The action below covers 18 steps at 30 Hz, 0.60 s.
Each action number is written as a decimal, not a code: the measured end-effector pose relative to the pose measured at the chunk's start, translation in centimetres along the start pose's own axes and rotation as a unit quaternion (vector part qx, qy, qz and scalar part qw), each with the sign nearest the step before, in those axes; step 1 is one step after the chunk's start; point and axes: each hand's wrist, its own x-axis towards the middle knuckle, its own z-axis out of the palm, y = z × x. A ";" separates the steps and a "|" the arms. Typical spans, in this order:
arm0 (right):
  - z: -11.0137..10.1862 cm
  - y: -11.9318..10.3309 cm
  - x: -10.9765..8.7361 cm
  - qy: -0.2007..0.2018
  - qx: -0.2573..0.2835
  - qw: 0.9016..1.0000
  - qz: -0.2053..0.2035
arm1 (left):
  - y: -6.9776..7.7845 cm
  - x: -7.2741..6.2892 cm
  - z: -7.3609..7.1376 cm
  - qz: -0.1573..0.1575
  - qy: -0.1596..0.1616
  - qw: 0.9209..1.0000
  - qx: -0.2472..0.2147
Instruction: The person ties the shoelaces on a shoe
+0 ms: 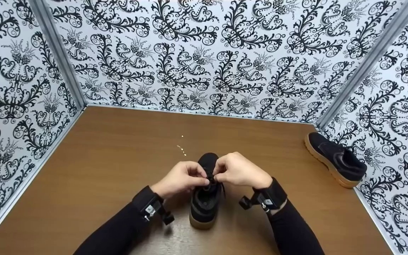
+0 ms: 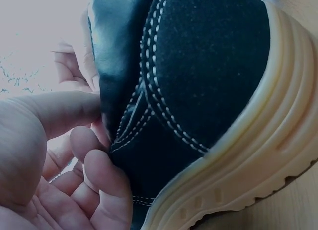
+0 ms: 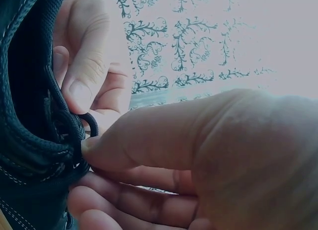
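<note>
The left hand (image 1: 184, 178) and right hand (image 1: 242, 171) pinch the lace (image 3: 76, 126) on the shoe (image 1: 203, 209). Pull gently, the same each side, so the shoe stays straight.

Black shoe (image 1: 204, 205), pale-stitched, tan-soled: sits upright on bench (image 1: 119, 141), toe pointing away from you. Dark lace (image 3: 93, 124) pinched, looped.

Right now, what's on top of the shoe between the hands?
Dark laces, pinched by the left hand and right hand, just ahead of the opening of the shoe. The hands cover part of the laces, so whether there's a knot can't be seen.
</note>
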 end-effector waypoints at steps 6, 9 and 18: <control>0.1 -0.1 0.0 0.012 -0.008 1.000 -0.027 | 0.1 0.0 -0.1 0.001 0.002 1.000 0.004; 0.2 -0.1 0.0 0.018 -0.022 0.999 -0.045 | 0.1 0.1 -0.1 0.001 0.002 1.000 0.005; 0.2 -0.1 -0.2 0.007 -0.041 0.997 -0.070 | -0.1 0.1 0.1 -0.008 0.004 1.000 0.007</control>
